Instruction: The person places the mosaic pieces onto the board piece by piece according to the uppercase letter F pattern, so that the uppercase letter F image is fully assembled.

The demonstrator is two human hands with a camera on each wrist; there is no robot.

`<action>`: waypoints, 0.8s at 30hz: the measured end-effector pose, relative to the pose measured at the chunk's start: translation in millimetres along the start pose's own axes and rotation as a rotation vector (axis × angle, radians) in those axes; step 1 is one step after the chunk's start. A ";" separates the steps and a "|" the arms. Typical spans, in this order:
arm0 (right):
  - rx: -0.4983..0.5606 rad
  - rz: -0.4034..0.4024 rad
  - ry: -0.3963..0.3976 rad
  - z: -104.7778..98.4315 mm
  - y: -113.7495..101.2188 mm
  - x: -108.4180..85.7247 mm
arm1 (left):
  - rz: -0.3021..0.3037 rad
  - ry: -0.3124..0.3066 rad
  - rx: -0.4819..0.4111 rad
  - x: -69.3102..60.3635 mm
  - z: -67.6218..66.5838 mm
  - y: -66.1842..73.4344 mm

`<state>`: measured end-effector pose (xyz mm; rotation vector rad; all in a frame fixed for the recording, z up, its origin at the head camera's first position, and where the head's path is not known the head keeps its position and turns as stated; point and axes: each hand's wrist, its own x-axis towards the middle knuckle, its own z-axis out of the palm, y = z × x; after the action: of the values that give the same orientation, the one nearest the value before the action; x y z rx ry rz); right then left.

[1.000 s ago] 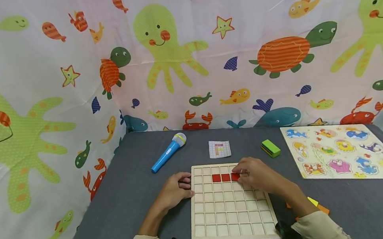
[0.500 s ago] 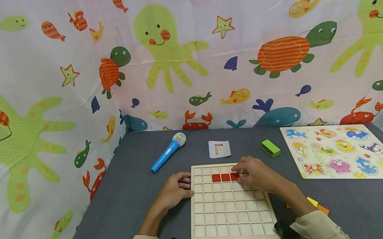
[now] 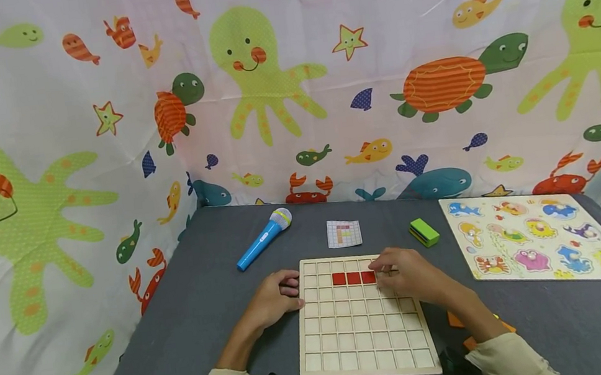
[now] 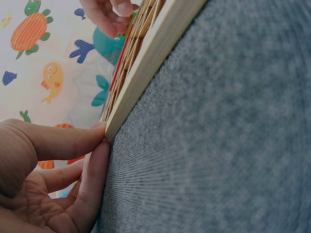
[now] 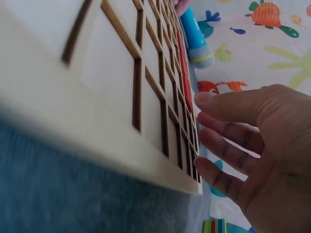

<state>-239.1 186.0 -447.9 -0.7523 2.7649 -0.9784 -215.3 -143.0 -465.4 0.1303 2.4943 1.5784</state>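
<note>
The wooden board (image 3: 360,325) lies flat on the grey worktop (image 3: 193,325), in the near middle. It is divided into many small square compartments. Three red tiles (image 3: 353,278) lie in neighbouring compartments, in the second row from the far edge; the other compartments that I can see hold no tile.

The left hand (image 3: 276,297) has its thumb and a finger clamped on the left edge of this board. The right hand (image 3: 408,273) is above the far right part, just beside the rightmost red tile; its fingers are apart and hold nothing. I cannot tell if a fingertip touches the board.

At far left lies a blue toy microphone (image 3: 264,239) with small white marks on its handle, too small to read. Behind the wooden board is a little paper card (image 3: 344,233), printed with a grid and some coloured squares; I can read no writing on it. A green block (image 3: 424,233) lies to the right of the card. Farther right is a puzzle board (image 3: 555,244) with coloured sea animals. Some orange tiles (image 3: 455,320) lie on the near right, partly hidden by the right forearm.
</note>
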 end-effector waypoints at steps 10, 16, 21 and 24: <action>-0.060 0.023 -0.007 -17.1 4.5 -20.2 | -0.006 0.003 0.003 0.2 0.0 -1.7; -0.087 0.002 0.002 -25.5 6.7 -33.5 | 0.000 0.002 -0.001 0.1 -0.6 -1.3; -0.070 0.033 0.024 -32.7 11.1 -44.1 | -0.001 0.000 0.000 0.1 -0.4 -1.1; -0.072 0.054 0.031 -35.9 16.5 -50.3 | 0.001 0.000 0.003 0.0 0.0 -1.2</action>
<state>-211.6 241.7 -432.7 -0.6740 2.8453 -0.8923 -215.3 -143.4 -466.4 0.1313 2.4971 1.5752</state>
